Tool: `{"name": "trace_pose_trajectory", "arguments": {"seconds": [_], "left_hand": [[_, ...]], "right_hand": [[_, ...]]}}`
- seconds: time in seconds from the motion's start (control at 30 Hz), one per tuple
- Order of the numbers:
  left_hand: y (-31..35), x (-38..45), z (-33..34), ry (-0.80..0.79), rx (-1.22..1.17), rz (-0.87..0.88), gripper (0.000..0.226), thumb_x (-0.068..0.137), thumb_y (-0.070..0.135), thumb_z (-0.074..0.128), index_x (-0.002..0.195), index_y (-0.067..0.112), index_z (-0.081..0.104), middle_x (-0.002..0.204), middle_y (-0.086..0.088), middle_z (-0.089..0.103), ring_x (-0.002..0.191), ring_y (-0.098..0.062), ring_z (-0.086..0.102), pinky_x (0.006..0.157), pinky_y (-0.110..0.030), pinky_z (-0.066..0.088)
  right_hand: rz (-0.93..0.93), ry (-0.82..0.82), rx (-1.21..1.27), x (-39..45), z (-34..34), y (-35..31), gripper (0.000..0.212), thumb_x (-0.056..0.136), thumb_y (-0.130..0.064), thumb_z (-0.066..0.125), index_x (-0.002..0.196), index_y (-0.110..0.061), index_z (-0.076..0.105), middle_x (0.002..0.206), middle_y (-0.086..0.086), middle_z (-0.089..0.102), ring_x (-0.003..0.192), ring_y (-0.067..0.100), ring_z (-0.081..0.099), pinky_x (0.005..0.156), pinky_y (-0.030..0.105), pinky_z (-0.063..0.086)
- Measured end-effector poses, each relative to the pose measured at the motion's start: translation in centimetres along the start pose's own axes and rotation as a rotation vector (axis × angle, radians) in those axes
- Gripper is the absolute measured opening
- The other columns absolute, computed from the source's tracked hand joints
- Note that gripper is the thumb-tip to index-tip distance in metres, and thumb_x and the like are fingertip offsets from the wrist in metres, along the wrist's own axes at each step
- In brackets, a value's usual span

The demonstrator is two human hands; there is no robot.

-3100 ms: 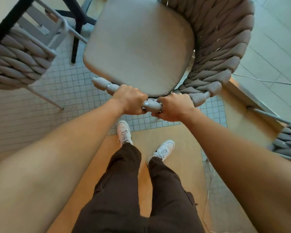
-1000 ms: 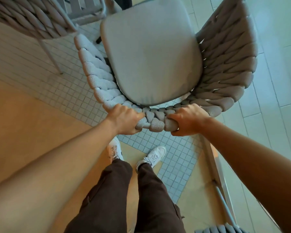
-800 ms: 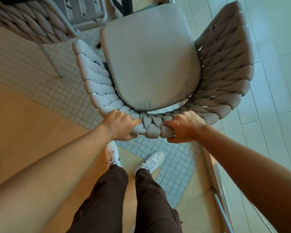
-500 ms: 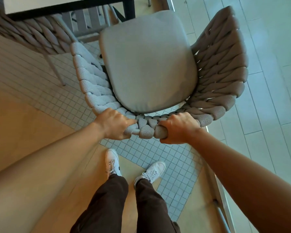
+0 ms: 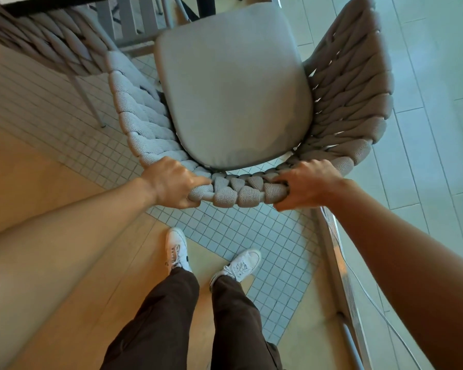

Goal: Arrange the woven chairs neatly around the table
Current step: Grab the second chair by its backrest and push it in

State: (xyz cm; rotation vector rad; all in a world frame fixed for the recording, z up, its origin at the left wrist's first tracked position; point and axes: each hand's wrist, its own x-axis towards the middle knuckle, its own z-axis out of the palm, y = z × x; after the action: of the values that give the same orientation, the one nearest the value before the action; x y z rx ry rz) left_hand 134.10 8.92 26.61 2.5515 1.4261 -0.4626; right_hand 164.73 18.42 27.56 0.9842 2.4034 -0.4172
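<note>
Where the weave curves — both hands, left hand and right hand, fingers clenched on the woven chair backrest, seemingly grounded.

Likely a café — woven chairs, table, mosaic-tiled floor.

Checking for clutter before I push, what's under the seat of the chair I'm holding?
Past the chair seat's back edge, only small square floor tiles show. The cushion hides everything directly beneath it, legs included.

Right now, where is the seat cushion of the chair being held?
In the head view, the seat cushion sits upper centre, cradled by the woven chair, beyond the left hand and right hand gripping its backrest.
</note>
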Motion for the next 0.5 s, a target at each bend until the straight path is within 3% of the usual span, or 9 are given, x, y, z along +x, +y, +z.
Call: {"name": "trace_pose_trajectory", "arguments": {"seconds": [0.1,0.2,0.3,0.4,0.5], "left_hand": [[-0.2,-0.4,0.0,0.0,-0.005,0.02,0.052,0.073,0.06,0.073,0.12,0.036,0.071,0.071,0.007,0.074,0.059,-0.021,0.069,0.055,-0.028,0.047],[-0.5,-1.1,0.4,-0.05,-0.015,0.037,0.055,0.074,0.062,0.072,0.123,0.037,0.07,0.073,0.009,0.075,0.06,-0.019,0.069,0.054,-0.026,0.045],[-0.3,-1.5,-0.3,-0.061,-0.064,-0.01,0.061,0.076,0.069,0.058,0.132,0.043,0.062,0.098,0.014,0.078,0.074,-0.017,0.073,0.06,-0.027,0.047],[1.8,-1.3,-1.3,0.029,-0.116,-0.072,0.088,0.072,0.086,0.043,0.146,0.039,0.049,0.136,0.016,0.064,0.099,-0.015,0.074,0.068,-0.03,0.055],[6.5,0.7,-1.3,0.086,-0.191,-0.155,0.102,0.07,0.091,0.044,0.151,0.029,0.044,0.148,0.01,0.056,0.122,-0.015,0.064,0.082,-0.038,0.058]], "right_hand": [[0.015,0.039,0.017,-0.5,0.8,-0.4,0.068,0.055,-0.084,0.04,0.108,-0.049,0.064,0.084,-0.014,0.063,0.078,0.02,0.057,0.069,0.034,0.039],[0.025,0.093,0.009,-0.8,1.9,-1.5,0.069,0.052,-0.085,0.039,0.102,-0.045,0.066,0.086,-0.011,0.069,0.078,0.022,0.062,0.067,0.033,0.037],[0.05,0.141,-0.018,-0.7,2.3,-1.9,0.071,0.052,-0.088,0.04,0.095,-0.04,0.069,0.077,-0.01,0.066,0.069,0.022,0.057,0.066,0.032,0.036],[0.044,0.146,-0.041,-0.5,2.7,-1.9,0.073,0.055,-0.092,0.039,0.095,-0.039,0.069,0.077,-0.011,0.065,0.069,0.02,0.055,0.066,0.032,0.037],[0.038,0.189,-0.047,-0.4,3.1,-1.9,0.072,0.059,-0.091,0.039,0.097,-0.039,0.07,0.079,-0.012,0.068,0.073,0.019,0.064,0.065,0.03,0.04]]}}
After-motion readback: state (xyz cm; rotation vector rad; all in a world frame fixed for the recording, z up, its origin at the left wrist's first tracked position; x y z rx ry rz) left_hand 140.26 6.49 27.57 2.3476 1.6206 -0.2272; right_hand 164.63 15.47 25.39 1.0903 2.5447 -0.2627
